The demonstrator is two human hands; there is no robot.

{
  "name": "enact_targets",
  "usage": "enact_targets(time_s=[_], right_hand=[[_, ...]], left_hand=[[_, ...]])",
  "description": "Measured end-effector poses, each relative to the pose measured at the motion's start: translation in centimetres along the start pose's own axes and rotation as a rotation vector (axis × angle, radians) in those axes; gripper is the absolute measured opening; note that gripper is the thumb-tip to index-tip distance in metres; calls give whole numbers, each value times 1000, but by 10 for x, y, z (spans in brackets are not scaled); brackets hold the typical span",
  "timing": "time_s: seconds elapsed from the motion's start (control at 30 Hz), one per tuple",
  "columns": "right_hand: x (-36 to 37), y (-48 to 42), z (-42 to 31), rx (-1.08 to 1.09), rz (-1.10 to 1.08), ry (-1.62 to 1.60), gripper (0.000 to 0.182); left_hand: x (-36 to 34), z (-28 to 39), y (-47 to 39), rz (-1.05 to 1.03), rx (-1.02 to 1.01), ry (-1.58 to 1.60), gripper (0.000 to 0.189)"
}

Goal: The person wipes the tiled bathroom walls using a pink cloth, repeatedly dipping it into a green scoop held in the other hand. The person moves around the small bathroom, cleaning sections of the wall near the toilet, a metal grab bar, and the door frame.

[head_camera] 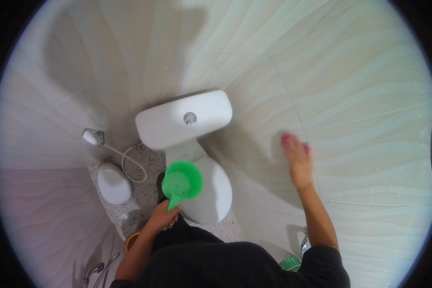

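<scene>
My left hand (162, 216) grips the handle of a green plastic dipper (183, 180), held over the left side of the closed white toilet lid (216, 194). A little clear liquid with bubbles seems to lie in the dipper. On the right, my right hand (298, 162) is against or close to the wavy tiled wall (360, 151). Something pink, perhaps a sponge or cloth, shows at its fingertips; the hand is blurred. The white toilet tank (183, 118) with a round chrome flush button (190, 118) stands beyond the dipper.
A bidet sprayer (90, 137) with a white hose hangs on the left wall. Below it, a white oval object (114, 183) stands on the speckled floor (140, 198). An orange-brown rim (131, 240) shows beside my left forearm. A tap (93, 270) is at lower left, a green object (290, 264) at lower right.
</scene>
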State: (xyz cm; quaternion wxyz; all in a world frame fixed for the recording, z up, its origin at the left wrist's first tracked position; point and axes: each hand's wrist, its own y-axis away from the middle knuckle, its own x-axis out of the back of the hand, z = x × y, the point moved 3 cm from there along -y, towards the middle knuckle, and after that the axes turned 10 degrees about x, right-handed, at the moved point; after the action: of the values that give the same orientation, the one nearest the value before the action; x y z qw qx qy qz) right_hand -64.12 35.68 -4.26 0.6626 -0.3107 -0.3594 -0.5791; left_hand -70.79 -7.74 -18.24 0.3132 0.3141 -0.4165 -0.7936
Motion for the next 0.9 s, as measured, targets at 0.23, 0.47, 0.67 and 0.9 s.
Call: enact_targets(time_s=[0.23, 0.47, 0.67, 0.9], right_hand=[[3, -90, 29, 76, 159, 21, 46], [-36, -190, 20, 59, 110, 181, 46], [-173, -117, -77, 348, -82, 126, 51], [-189, -145, -89, 183, -103, 6, 47]], left_hand=[[-8, -12, -3, -14, -21, 6, 24], [-9, -21, -6, 29, 56, 55, 25], [2, -39, -24, 51, 142, 93, 24], [8, -39, -39, 88, 222, 65, 23]])
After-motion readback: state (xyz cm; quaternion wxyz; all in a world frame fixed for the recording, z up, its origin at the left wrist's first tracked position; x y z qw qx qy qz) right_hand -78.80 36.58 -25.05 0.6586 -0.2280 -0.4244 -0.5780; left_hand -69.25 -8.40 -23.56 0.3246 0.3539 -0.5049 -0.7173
